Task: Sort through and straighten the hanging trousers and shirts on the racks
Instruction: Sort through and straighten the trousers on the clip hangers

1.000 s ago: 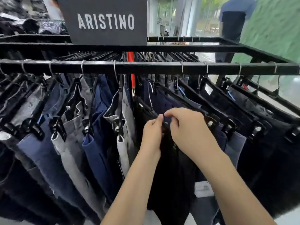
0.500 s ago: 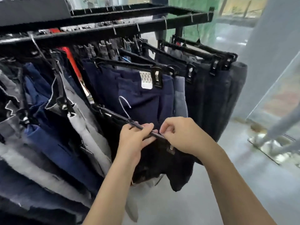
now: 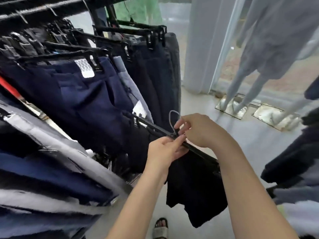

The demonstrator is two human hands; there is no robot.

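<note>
- The black hanger (image 3: 151,125) is a slim clip bar, tilted so that its far end rises toward the rack (image 3: 51,7) and its near end drops toward the person.
- Its wire hook (image 3: 172,118) is pale grey and stands free in the air, on no rail.
- The black trousers (image 3: 195,187) hang clipped beneath the hanger. The cloth is plain, matte and very dark, with an uneven lower edge that ends above the floor (image 3: 193,104).
- The left grip (image 3: 165,152) grasps the hanger's bar just below the hook, thumb on top and fingers under.
- The right grip (image 3: 202,131) pinches the hook's stem where it meets the bar, touching the left fingertips.
- Behind the hanger, navy trousers (image 3: 82,100) with a white label (image 3: 84,68) at the waistband hang on the rack, one of a packed row of dark pairs on clip hangers.
- Right of the hanger, beyond it, pale mannequin legs (image 3: 250,83) stand on a metal base.
- Below the hanger, a sandalled foot (image 3: 160,226) shows on the floor.
</note>
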